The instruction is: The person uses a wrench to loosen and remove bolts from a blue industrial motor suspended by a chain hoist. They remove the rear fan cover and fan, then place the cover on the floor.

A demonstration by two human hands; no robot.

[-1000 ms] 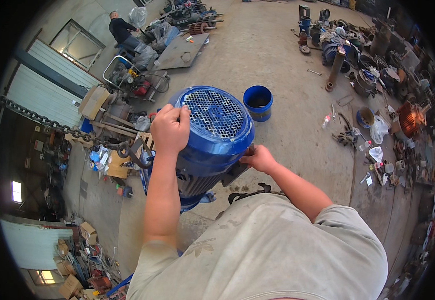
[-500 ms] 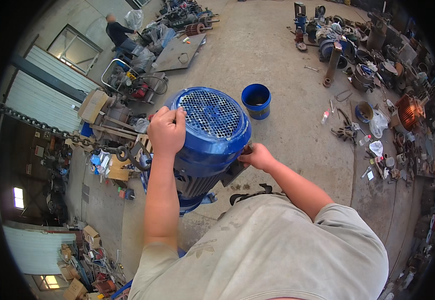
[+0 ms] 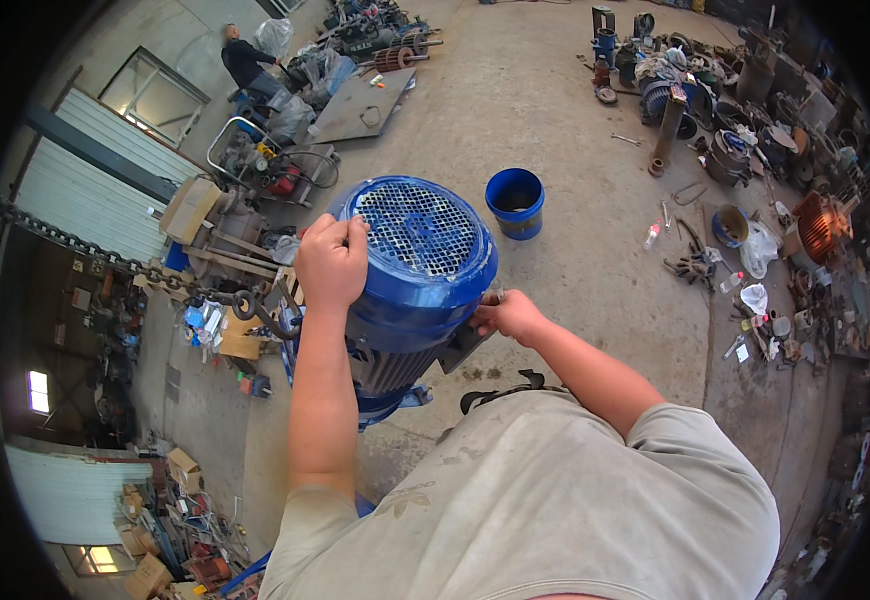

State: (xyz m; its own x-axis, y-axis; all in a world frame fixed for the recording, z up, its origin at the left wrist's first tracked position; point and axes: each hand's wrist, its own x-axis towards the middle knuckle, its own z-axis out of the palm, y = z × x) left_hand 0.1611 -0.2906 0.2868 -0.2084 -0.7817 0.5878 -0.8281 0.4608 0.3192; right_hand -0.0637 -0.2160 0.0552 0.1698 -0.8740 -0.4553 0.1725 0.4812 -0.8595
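Observation:
A blue electric motor [image 3: 395, 365] stands on end in front of me, with its ribbed body below and a round mesh-topped fan cover [image 3: 421, 228] uppermost. My left hand [image 3: 331, 262] is closed at the left edge of the cover, its fingers curled and the thumb against the rim. Low on the cover's right side, my right hand [image 3: 511, 316] is pinched together at the motor's wall. Something small shows at those fingertips, too little to name. Beyond the motor, a blue bucket [image 3: 515, 205] stands on the floor.
A chain [image 3: 125, 262] with a hook runs in from the left to the motor. Machine parts, bottles [image 3: 652, 236] and tools litter the floor at right. A wheeled machine [image 3: 280, 175] stands at far left, with another person [image 3: 247, 65] behind it.
The motor's top has shifted very slightly left in the picture. Both hands keep about the same places on it, with the right fingers slightly changed in pose.

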